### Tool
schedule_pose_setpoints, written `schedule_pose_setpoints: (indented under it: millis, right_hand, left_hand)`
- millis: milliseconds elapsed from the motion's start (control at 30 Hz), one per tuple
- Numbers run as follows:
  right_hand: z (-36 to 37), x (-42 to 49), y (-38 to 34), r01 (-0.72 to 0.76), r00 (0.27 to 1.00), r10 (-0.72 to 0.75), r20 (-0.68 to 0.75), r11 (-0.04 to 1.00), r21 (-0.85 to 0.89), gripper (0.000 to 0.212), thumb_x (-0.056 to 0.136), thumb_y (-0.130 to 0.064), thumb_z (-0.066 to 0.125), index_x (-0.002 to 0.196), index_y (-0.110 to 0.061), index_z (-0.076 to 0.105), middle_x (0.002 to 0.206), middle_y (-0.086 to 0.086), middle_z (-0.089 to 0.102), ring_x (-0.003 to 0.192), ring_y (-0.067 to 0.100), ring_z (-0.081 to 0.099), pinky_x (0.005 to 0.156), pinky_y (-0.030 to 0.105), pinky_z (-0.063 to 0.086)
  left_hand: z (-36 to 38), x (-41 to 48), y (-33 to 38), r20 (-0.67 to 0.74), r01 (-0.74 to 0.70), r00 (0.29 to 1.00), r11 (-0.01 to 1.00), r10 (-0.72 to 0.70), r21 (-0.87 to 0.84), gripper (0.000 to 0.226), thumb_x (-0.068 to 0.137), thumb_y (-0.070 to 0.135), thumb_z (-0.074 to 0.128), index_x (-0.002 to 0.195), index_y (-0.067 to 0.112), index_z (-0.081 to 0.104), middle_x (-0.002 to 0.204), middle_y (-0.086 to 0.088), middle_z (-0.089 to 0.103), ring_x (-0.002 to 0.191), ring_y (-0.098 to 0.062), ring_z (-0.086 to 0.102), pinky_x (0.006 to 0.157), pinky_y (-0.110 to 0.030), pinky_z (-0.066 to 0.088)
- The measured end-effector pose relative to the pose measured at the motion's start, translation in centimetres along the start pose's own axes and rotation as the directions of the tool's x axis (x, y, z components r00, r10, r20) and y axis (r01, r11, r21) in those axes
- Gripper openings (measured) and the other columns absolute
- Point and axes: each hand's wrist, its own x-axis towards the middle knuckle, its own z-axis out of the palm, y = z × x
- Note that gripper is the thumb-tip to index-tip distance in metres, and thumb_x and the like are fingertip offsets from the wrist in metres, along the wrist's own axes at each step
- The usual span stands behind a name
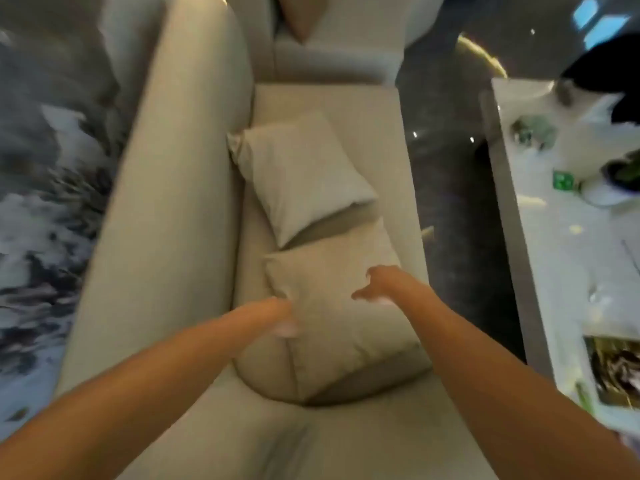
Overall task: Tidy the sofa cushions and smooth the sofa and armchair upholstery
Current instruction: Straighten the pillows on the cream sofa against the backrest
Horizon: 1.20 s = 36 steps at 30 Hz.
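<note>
Two beige cushions lie on the seat of a beige sofa [166, 188]. The near cushion [346, 334] lies flat below me. The far cushion [298, 174] leans against the sofa back, tilted. My left hand [277, 315] presses the near cushion's left edge, its fingers blurred and half tucked under the fabric. My right hand [375, 285] hovers over the cushion's upper right part with fingers spread and nothing in it. A third, brownish cushion [301, 19] shows at the sofa's far end.
A white low table [540, 258] with plants, a green item and a picture book stands to the right across a dark glossy floor strip [446, 174]. A grey and white patterned wall [41, 188] runs behind the sofa back on the left.
</note>
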Motion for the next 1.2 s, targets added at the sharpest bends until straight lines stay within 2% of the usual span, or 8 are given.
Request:
schedule_pose_setpoints:
  millis: [167, 300, 433, 600, 800, 967, 1100, 1200]
  right_hand:
    - [9.3, 8.2, 3.1, -0.124, 0.977, 0.178, -0.12, 0.924, 0.361, 0.109, 0.071, -0.08, 0.058, 0.149, -0.048, -0.01, 0.16, 0.022, -0.015, 0.146, 0.044, 0.0, 0.116, 0.063, 0.009]
    - [14.3, 13.3, 1.8, -0.208, 0.933, 0.328, -0.15, 0.83, 0.517, 0.115, 0.053, -0.093, 0.054, 0.14, -0.062, -0.014, 0.159, 0.011, -0.028, 0.141, 0.052, -0.018, 0.113, 0.067, -0.003]
    - [13.9, 13.9, 1.5, -0.225, 0.896, 0.407, -0.178, 0.761, 0.609, 0.108, 0.043, -0.096, 0.055, 0.132, -0.073, -0.003, 0.162, -0.001, -0.012, 0.142, 0.049, -0.008, 0.111, 0.068, 0.01]
    - [11.9, 9.5, -2.1, -0.213, 0.902, 0.429, -0.049, 0.54, 0.814, 0.101, 0.061, -0.087, 0.057, 0.146, -0.056, 0.014, 0.161, 0.007, 0.011, 0.143, 0.04, 0.017, 0.116, 0.057, 0.018]
    - [12.7, 4.3, -13.1, -0.217, 0.974, 0.125, 0.191, 0.245, 0.945, 0.071, 0.081, -0.076, 0.049, 0.141, -0.038, 0.043, 0.144, -0.005, 0.045, 0.129, 0.028, 0.044, 0.099, 0.056, 0.047]
    - [15.1, 4.5, -22.9, -0.176, 0.981, 0.134, 0.139, 0.328, 0.928, 0.086, 0.084, -0.075, 0.044, 0.153, -0.041, 0.008, 0.16, 0.013, 0.021, 0.143, 0.034, 0.024, 0.117, 0.052, 0.019]
    - [12.9, 4.0, -20.6, -0.232, 0.973, 0.064, 0.223, 0.319, 0.919, 0.085, 0.081, -0.075, 0.05, 0.151, -0.042, 0.015, 0.146, -0.006, 0.036, 0.133, 0.032, 0.04, 0.103, 0.049, 0.039]
    - [8.6, 5.2, -17.8, -0.243, 0.97, 0.071, 0.233, 0.35, 0.905, 0.075, 0.087, -0.066, 0.051, 0.15, -0.038, 0.023, 0.136, 0.005, 0.05, 0.105, 0.029, 0.058, 0.081, 0.041, 0.052]
  left_hand:
    - [5.4, 11.3, -3.0, -0.04, 0.03, 0.998, 0.918, -0.049, -0.395, 0.094, 0.09, 0.065, 0.047, 0.155, 0.006, 0.015, 0.153, -0.009, 0.041, 0.126, -0.036, 0.054, 0.078, -0.04, 0.058]
    - [6.9, 18.0, -5.9, -0.145, -0.025, 0.98, 0.626, -0.14, -0.779, 0.064, 0.086, 0.04, 0.071, 0.133, 0.004, 0.047, 0.131, -0.008, 0.061, 0.12, -0.031, 0.059, 0.099, -0.049, 0.051]
    - [5.9, 19.5, -7.6, -0.081, -0.004, 0.985, 0.456, -0.149, -0.89, 0.02, 0.085, 0.018, 0.076, 0.096, 0.005, 0.066, 0.104, -0.019, 0.07, 0.089, -0.032, 0.066, 0.059, -0.035, 0.058]
    - [1.0, 13.2, -7.2, -0.166, -0.072, 0.977, 0.53, -0.132, -0.845, 0.006, 0.086, 0.011, 0.073, 0.09, 0.007, 0.069, 0.097, -0.018, 0.074, 0.09, -0.033, 0.069, 0.083, -0.049, 0.058]
    - [-7.2, 1.0, -16.0, -0.224, -0.121, 0.969, 0.589, -0.105, -0.799, 0.022, 0.081, 0.005, 0.077, 0.072, 0.007, 0.058, 0.076, -0.022, 0.066, 0.067, -0.033, 0.066, 0.065, -0.051, 0.061]
    - [-8.7, -2.5, -20.3, -0.295, -0.12, 0.939, 0.634, -0.178, -0.764, 0.025, 0.081, -0.011, 0.066, 0.071, 0.008, 0.053, 0.053, -0.008, 0.053, 0.037, -0.017, 0.059, 0.037, -0.032, 0.053]
    - [-10.1, -2.2, -17.9, -0.521, -0.325, 0.854, 0.768, -0.013, -0.552, 0.017, 0.073, 0.004, 0.062, 0.069, 0.019, 0.057, 0.054, -0.003, 0.061, 0.045, -0.023, 0.064, 0.044, -0.032, 0.055]
    - [-12.9, -0.2, -13.1, -0.596, -0.473, 0.784, 0.79, 0.175, -0.39, 0.012, 0.07, 0.015, 0.062, 0.068, 0.025, 0.056, 0.056, 0.002, 0.063, 0.053, -0.019, 0.065, 0.053, -0.032, 0.054]
